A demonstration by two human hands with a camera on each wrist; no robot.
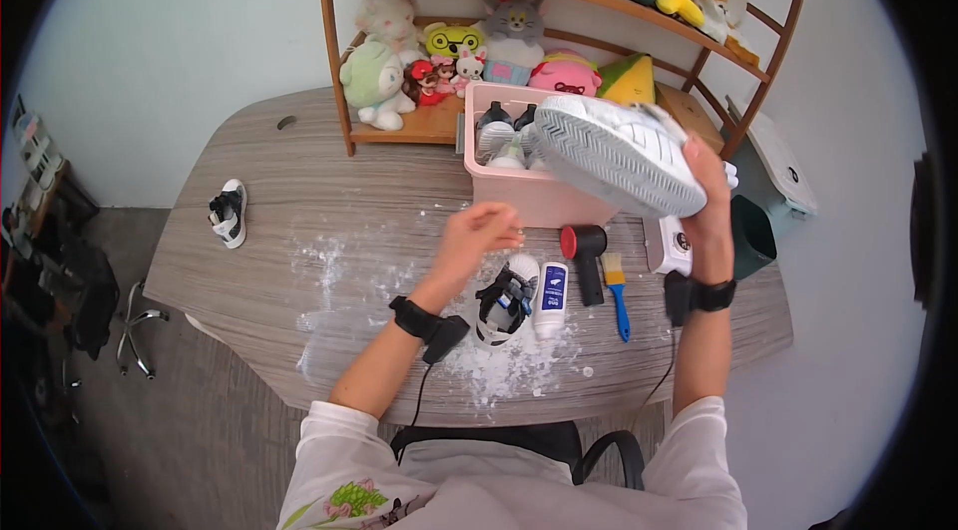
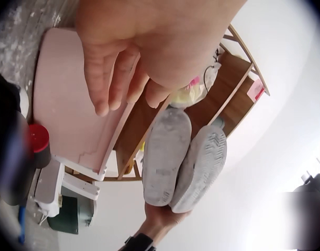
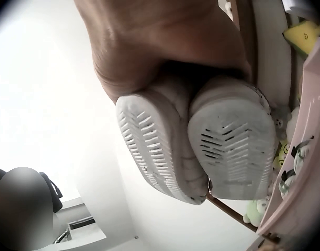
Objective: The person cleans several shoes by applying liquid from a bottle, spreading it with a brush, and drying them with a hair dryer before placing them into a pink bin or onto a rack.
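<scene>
My right hand (image 1: 709, 201) grips a pair of white sneakers (image 1: 624, 156) at the heel end, raised over the right side of a pink bin (image 1: 539, 203). In the right wrist view the two ridged soles (image 3: 230, 151) hang side by side below the palm. Other shoes (image 1: 496, 141) sit inside the bin. My left hand (image 1: 474, 241) is in the air in front of the bin, fingers loosely bent and holding nothing. Below it, a small black-and-white shoe (image 1: 506, 300) stands on the table beside a white bottle (image 1: 551, 300) with a blue label.
White powder (image 1: 489, 370) is scattered over the wooden table (image 1: 399, 191). A black-and-red handheld device (image 1: 587, 261) and a blue-handled brush (image 1: 618, 298) lie right of the bottle. Another small shoe (image 1: 230, 214) is far left. Plush toys (image 1: 514, 36) fill the shelf behind.
</scene>
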